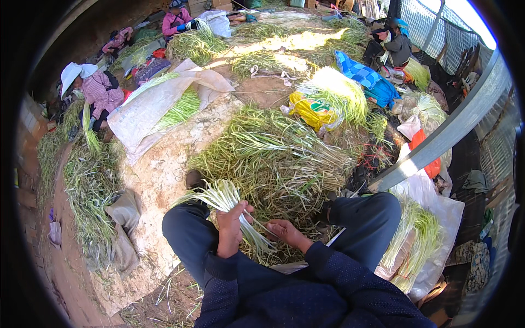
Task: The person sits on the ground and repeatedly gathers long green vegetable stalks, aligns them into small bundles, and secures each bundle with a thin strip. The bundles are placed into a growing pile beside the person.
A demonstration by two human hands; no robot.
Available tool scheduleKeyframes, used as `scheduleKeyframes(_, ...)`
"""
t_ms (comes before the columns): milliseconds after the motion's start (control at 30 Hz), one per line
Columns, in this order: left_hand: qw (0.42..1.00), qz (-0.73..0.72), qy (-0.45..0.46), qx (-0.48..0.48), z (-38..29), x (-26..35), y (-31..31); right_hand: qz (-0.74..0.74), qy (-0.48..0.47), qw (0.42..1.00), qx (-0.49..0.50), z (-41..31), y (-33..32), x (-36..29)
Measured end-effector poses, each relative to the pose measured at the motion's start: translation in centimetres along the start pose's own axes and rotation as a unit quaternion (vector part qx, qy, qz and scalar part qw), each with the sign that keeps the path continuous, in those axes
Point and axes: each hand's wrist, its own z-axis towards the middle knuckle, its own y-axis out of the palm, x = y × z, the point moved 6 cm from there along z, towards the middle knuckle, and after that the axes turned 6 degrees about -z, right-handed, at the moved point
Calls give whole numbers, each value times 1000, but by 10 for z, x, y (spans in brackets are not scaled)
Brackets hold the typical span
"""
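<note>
My left hand (230, 225) is closed around a bunch of pale leafy stalks (223, 199), white in the middle and yellow-green at the tips, above my left knee. Close to its right, my right hand (287, 233) pinches the end of a thin stalk that runs up to the bunch. The lower ends of the bunch fan out between the two hands. Beyond my hands, a large heap of loose green and yellowed stalks (275, 164) lies on the ground between and in front of my feet.
Tied yellow-green bundles (414, 246) lie on white sheeting at the right, beside a slanting metal post (443, 131). More pale stalks (340, 90) rest on a yellow sack (313, 110). A whitish sheet (151, 108) partly covers green stalks. Several co-workers sit farther off, one in a pale hat (78, 74).
</note>
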Motion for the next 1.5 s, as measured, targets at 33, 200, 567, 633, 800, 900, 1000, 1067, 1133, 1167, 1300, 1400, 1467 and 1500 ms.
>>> scheduleKeyframes(33,1000,1,-6,7,0,-1,-1,2,2,1000,11,-1,0,-1)
scheduleKeyframes(200,1000,9,-1,7,0,0,-2,26,22,999,37,-4,-1,-2)
scheduleKeyframes(567,1000,-9,0,21,0,-2,-7,-22,14,999,35,-9,-1,-11)
scheduleKeyframes(633,999,-8,-4,34,0,-3,-9,-24,10,999,28,-10,0,-15)
scheduleKeyframes(800,999,-17,-1,35,-1,-2,-9,-30,1,999,13,-12,2,-23)
scheduleKeyframes(900,999,-14,-3,40,-1,-2,-11,-45,-11,999,-4,-13,3,-25)
scheduleKeyframes(1000,999,-24,6,38,0,-2,-11,-60,-17,998,-11,-14,3,-27)
scheduleKeyframes(1067,999,-31,8,37,0,-3,-11,-64,-15,998,-13,-13,3,-26)
scheduleKeyframes(1133,998,-31,-2,47,0,-4,-13,-65,-21,998,-5,-13,2,-27)
scheduleKeyframes(1167,999,-35,5,38,0,-4,-12,-66,-24,998,-4,-13,2,-27)
scheduleKeyframes(1300,999,-28,13,35,1,-4,-13,-49,-21,999,-3,-12,3,-26)
scheduleKeyframes(1400,998,-30,29,42,3,-6,-15,-46,-19,999,0,-12,2,-27)
scheduleKeyframes(1467,998,-33,36,47,5,-8,-16,-45,-17,999,3,-13,3,-29)
scheduleKeyframes(1500,998,-34,35,48,6,-9,-17,-47,-16,999,6,-13,3,-29)
